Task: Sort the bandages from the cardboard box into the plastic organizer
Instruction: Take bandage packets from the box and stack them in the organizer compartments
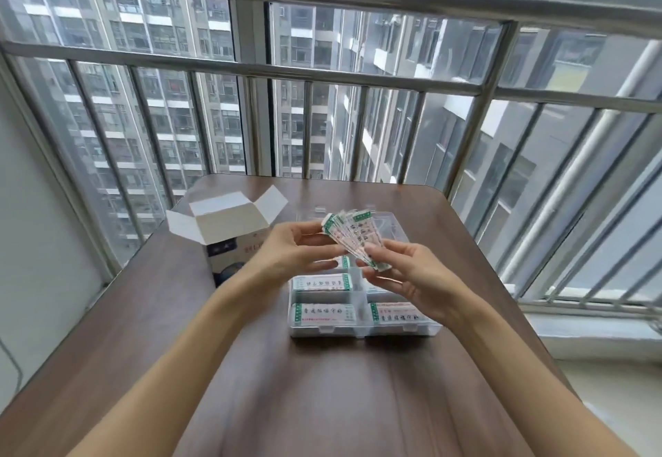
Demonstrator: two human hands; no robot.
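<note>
My left hand (297,245) and right hand (404,270) both pinch a fanned bunch of bandages (349,238) over the organizer (361,331), so I can drop them in. The box (229,220) sits open on the bench (322,385).

Bright window daylight, soft blur, edge distortion

head view | head-worn | faces forward-down | close over table (322,403)
</note>
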